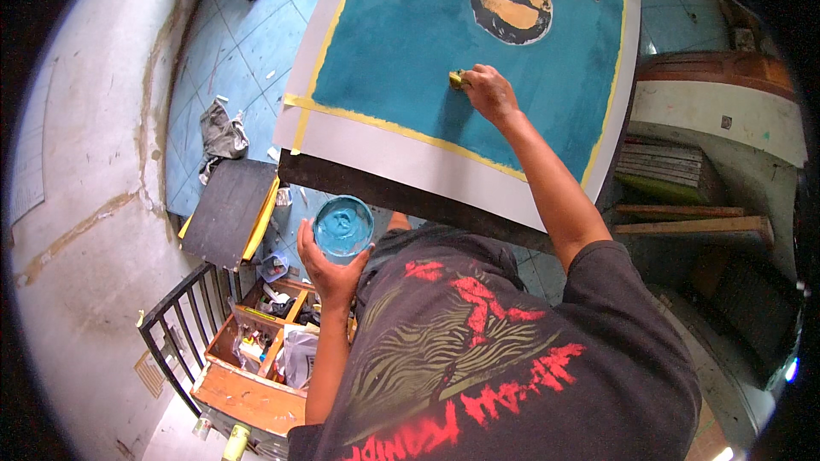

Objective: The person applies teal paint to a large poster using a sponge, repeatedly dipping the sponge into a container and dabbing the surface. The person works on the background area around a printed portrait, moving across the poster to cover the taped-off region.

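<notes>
My left hand (329, 273) is wrapped round a round tub (342, 226) of thick blue paint, held upright near my lap. Farther off, my right hand (491, 94) pinches a small yellow sponge-like piece (457, 79) against the painting (401, 43). The fingers partly cover that piece, so its exact kind is unclear. A teal blue ground fills the sheet, with yellow tape (427, 138) along its edges and a white margin outside. Near its far side is a painted portrait (511, 0), upside down to me, with a red and black garment.
Under the sheet is a dark tabletop (367, 189). At my left stand a dark-topped stool (229, 209), a black metal rail (184, 324) and a wooden drawer box (248, 393) with art supplies. A grey cloth (224, 132) lies on the blue tiled floor. Boards (692, 226) fill a right-hand shelf.
</notes>
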A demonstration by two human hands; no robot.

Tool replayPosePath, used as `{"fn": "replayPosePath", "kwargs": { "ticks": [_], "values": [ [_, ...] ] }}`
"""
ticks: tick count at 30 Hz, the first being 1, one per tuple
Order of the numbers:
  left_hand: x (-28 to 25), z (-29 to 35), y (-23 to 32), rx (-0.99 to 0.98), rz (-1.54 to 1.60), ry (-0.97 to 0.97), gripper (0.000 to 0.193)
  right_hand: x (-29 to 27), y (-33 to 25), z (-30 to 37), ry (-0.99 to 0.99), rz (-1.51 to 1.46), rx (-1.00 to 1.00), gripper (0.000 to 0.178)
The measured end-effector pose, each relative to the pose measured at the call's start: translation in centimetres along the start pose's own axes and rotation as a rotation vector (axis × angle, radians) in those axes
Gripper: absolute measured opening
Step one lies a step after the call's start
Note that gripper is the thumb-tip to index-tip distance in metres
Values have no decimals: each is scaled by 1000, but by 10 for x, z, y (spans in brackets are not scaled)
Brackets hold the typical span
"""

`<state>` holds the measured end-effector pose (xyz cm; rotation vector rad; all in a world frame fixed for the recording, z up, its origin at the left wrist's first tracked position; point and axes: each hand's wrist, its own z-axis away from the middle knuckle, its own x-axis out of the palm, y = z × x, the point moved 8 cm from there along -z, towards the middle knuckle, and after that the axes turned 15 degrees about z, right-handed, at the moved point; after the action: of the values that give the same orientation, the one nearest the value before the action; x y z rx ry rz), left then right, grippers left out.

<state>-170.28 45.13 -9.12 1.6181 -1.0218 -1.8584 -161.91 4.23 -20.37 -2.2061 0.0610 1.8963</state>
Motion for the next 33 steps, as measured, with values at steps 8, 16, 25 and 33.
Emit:
{"fn": "replayPosePath", "kwargs": {
  "ticks": [8, 16, 25, 33],
  "values": [
    [0, 0, -3, -21, -38, 8, 107, -5, 12, -19, 14, -40, 30, 10],
    [-4, 0, -8, -59, -37, 35, 108, 9, 31, -49, 49, -16, 8, 11],
    [-1, 5, -4, -90, -41, 48, 107, 3, 56, -68, 136, -112, 93, 12],
    [2, 9, -10, -124, -26, 59, 108, -15, 83, -87, 227, -268, 191, 17]
  ]
}}
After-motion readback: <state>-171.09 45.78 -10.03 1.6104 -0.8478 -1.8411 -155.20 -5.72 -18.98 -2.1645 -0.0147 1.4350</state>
